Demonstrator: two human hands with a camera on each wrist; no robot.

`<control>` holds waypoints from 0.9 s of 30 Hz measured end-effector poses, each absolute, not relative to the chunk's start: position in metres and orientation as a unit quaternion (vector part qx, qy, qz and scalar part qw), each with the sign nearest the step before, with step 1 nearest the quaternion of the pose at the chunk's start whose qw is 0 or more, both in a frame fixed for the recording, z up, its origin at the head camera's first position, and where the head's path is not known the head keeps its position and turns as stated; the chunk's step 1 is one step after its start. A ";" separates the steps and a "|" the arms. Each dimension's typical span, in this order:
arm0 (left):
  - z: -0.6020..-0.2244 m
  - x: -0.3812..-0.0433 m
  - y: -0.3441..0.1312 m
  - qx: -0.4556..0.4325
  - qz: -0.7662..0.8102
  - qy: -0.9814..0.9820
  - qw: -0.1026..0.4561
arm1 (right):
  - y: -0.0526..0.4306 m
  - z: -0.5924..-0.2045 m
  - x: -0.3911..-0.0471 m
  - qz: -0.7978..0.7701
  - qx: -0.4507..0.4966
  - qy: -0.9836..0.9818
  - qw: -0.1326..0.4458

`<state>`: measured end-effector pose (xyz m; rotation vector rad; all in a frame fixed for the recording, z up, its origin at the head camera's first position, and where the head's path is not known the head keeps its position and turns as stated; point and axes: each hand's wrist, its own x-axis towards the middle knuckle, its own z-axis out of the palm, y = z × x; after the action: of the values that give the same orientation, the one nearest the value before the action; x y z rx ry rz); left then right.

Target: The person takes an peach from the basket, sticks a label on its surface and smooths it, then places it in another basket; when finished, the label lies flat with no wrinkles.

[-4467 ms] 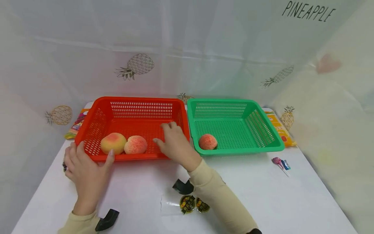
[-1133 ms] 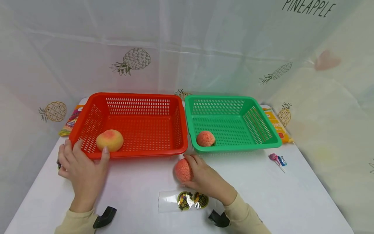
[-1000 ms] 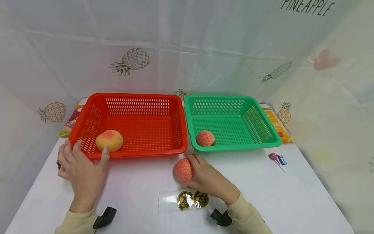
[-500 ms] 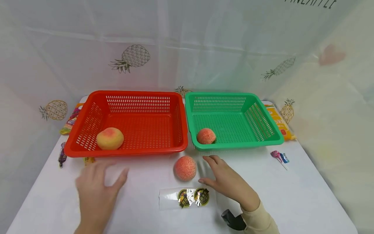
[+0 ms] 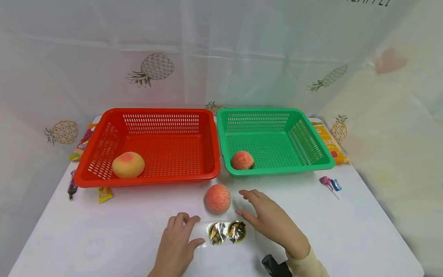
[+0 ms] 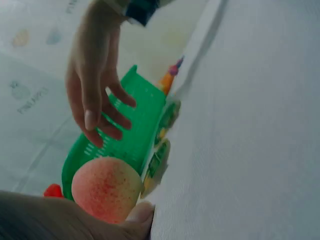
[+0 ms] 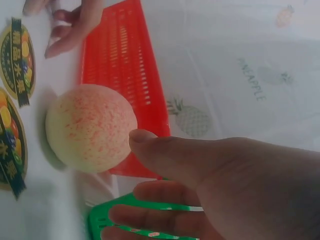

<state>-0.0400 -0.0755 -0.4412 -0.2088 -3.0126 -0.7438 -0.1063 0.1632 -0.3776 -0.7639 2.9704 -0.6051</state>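
Observation:
A speckled pink peach (image 5: 217, 199) rests on the white table in front of the baskets. My right hand (image 5: 271, 219) is just right of it, its fingers spread and apart from the fruit. In the right wrist view, the thumb tip overlaps the edge of the peach (image 7: 91, 128). My left hand (image 5: 178, 244) reaches the left end of a clear plastic strip (image 5: 201, 232), with thumb and forefinger apart at its edge. Two round gold-and-black fruit stickers (image 5: 217, 233) are on that strip.
The red basket (image 5: 149, 180) holds a yellow peach (image 5: 128, 164). Beside it, a smaller pink peach (image 5: 242, 160) lies in the green basket (image 5: 282, 169). A lollipop (image 5: 327, 182), a yellow candy wrapper (image 5: 105, 194) and a purple candy (image 5: 72, 186) lie around them.
The right hand took the pink peach from the red basket, set it on the table, released it and drew back rightward. The left hand left the red basket's rim and moved right to the plastic strip.

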 end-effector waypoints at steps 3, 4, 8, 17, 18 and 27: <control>-0.447 -0.042 -0.077 -0.068 -0.273 -0.959 0.014 | 0.161 -0.379 -0.100 -0.204 -0.252 0.946 0.023; -0.448 -0.042 -0.078 -0.070 -0.291 -0.954 0.012 | 0.160 -0.379 -0.098 -0.208 -0.255 0.944 0.028; -0.446 -0.044 -0.083 -0.082 -0.433 -0.895 -0.072 | 0.156 -0.378 -0.087 -0.227 -0.270 0.935 0.034; -0.426 -0.049 -0.082 -0.017 -0.726 -0.627 -0.280 | 0.153 -0.362 -0.069 -0.315 -0.316 0.893 -0.056; -0.424 -0.050 -0.080 -0.010 -0.736 -0.615 -0.282 | 0.152 -0.361 -0.068 -0.316 -0.323 0.889 -0.076; -0.419 -0.053 -0.069 -0.003 -0.747 -0.605 -0.276 | 0.148 -0.371 -0.064 -0.259 -0.330 0.906 -0.066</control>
<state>-0.0526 -0.0687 -0.4192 -0.0101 -2.3303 -2.8740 -0.0643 0.1479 -0.3709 -1.0812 2.9710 -0.8484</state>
